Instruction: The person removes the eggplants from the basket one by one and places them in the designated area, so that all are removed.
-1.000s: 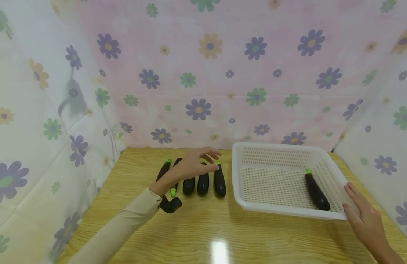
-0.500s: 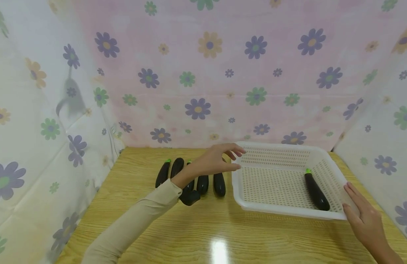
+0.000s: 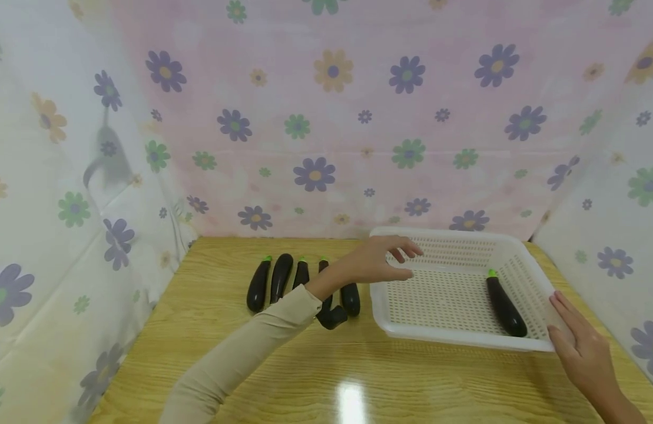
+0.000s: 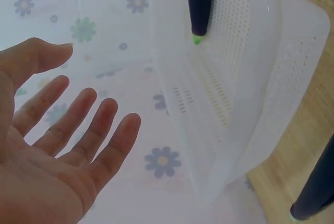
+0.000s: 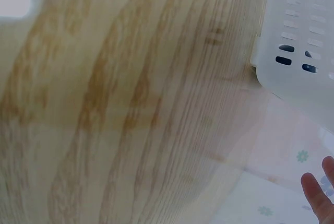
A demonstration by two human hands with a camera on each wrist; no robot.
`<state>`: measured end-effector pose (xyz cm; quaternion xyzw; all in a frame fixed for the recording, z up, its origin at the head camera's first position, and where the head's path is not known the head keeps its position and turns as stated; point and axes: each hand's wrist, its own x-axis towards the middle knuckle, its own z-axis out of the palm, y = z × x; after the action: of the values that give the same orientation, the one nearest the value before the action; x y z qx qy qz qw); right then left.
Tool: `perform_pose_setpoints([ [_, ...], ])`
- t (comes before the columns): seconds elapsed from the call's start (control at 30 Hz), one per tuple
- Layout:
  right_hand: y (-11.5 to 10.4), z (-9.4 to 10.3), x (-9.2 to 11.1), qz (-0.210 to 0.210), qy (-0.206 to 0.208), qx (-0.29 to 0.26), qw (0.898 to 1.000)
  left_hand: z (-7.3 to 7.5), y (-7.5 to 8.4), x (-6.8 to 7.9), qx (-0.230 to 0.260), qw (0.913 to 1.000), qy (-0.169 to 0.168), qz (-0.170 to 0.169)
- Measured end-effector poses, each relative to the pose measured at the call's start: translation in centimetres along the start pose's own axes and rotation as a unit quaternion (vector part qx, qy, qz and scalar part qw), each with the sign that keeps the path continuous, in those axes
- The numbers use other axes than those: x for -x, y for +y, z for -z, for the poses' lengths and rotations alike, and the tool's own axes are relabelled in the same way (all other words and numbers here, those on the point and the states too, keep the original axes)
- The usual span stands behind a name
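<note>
My left hand (image 3: 381, 259) hovers above the left rim of a white plastic basket (image 3: 464, 338), its fingers spread and loosely bent. Nothing lies in that hand, as the left wrist view of the left hand (image 4: 57, 140) confirms. One dark eggplant (image 3: 506, 306) with a green stem end lies at the right inside the basket. My right hand (image 3: 586, 344) rests with fairly straight fingers on the basket's right rim; in the right wrist view only some fingers (image 5: 315, 198) show. Left of the basket, several eggplants (image 3: 258, 285) lie in a row, partly hidden by my left forearm.
Everything stands on a wood-grain table (image 3: 284, 383). Flower-patterned cloth (image 3: 273, 194) hangs behind it and along both sides. A dark device (image 3: 332, 318) sits at my left wrist. The nearest eggplant (image 3: 350, 300) lies close beside the basket's left wall.
My left hand has moved right, from above the row of eggplants to over the basket's left rim. The right hand, the basket and the eggplant inside it have stayed in place.
</note>
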<state>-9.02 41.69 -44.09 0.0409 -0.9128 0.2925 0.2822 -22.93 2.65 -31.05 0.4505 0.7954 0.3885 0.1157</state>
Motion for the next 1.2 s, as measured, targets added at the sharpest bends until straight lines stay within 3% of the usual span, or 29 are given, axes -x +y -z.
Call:
perform_pose_setpoints([
  [0.27,0.0,-0.1,0.0,0.003,-0.001,0.0,1.0,-1.8,-0.3,-1.7,-0.013,0.9998,-0.009,-0.012],
  [0.67,0.0,-0.2,0.1,0.005,0.001,-0.003,1.0,-4.5,-0.6,-6.0,-0.064,0.9968,-0.047,-0.012],
  [0.93,0.1,-0.2,0.1,0.012,0.001,-0.005,1.0,-6.2,-0.4,-8.4,-0.123,0.9893,-0.074,-0.026],
  [1.2,0.1,-0.1,0.0,0.018,0.007,-0.014,1.0,-7.8,0.3,-11.1,-0.198,0.9729,-0.105,-0.057],
])
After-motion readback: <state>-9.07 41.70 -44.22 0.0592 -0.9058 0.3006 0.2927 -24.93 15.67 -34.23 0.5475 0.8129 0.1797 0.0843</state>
